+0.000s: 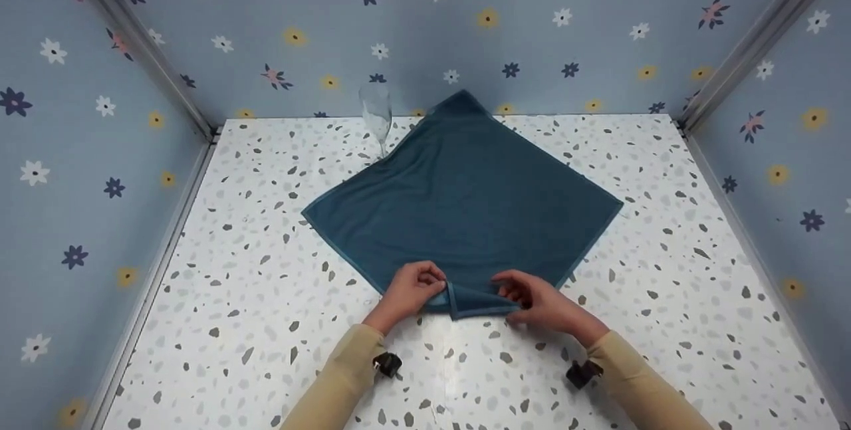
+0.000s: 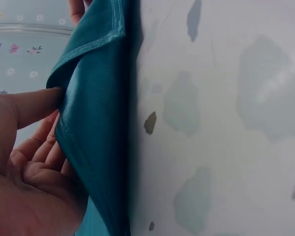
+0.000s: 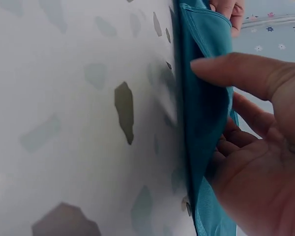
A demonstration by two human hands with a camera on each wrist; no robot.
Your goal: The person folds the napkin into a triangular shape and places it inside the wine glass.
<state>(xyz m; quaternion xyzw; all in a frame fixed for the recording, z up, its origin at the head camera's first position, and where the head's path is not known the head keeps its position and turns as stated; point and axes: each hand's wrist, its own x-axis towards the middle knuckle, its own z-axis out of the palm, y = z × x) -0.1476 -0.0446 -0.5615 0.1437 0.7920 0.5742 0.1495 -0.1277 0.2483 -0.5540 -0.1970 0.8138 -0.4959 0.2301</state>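
A dark teal cloth napkin [image 1: 492, 211] lies spread as a diamond, its near corner turned over into a small hemmed fold [image 1: 475, 302]. My left hand [image 1: 413, 288] pinches the left part of this fold; in the left wrist view its thumb [image 2: 39, 104] lies against the cloth edge, with the fingers behind. At the fold's right end is my right hand [image 1: 542, 302], thumb and fingers apart with cloth between them. In the right wrist view, the straight thumb [image 3: 236, 71] is in front of the teal cloth [image 3: 204, 105] and the other fingers are behind it.
A clear stemmed glass [image 1: 377, 114] stands at the back, by the napkin's upper left edge. The far corner of the napkin overlaps the back wall [image 1: 432, 31] in this view. Flower-patterned panels flank the white speckled table [image 1: 252, 250] on both sides.
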